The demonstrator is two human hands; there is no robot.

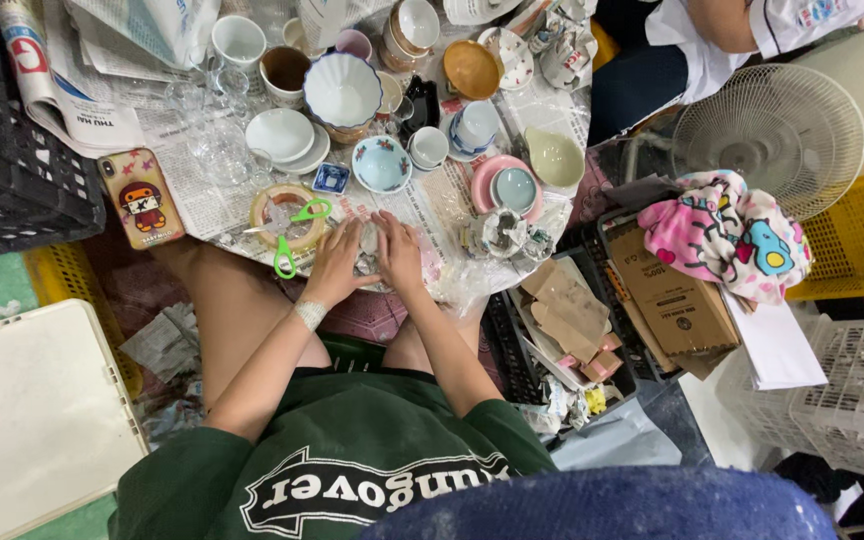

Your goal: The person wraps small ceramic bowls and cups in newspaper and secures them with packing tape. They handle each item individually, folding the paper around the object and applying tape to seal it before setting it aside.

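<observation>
Newspaper-covered table [202, 215], white fan [767, 135], yellow crate [857, 240], black crates [12, 170]

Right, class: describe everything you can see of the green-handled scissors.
The scissors have bright green plastic loop handles and pale metal blades. They lie flat across a roll of tape on the newspaper-covered table, blades pointing left and one handle hanging off the roll towards the person. They look nearly closed. The left hand rests just to their right, not gripping them.

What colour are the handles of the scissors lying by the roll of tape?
Bright green. The scissors show best in the head view, lying across the tape roll.
</observation>
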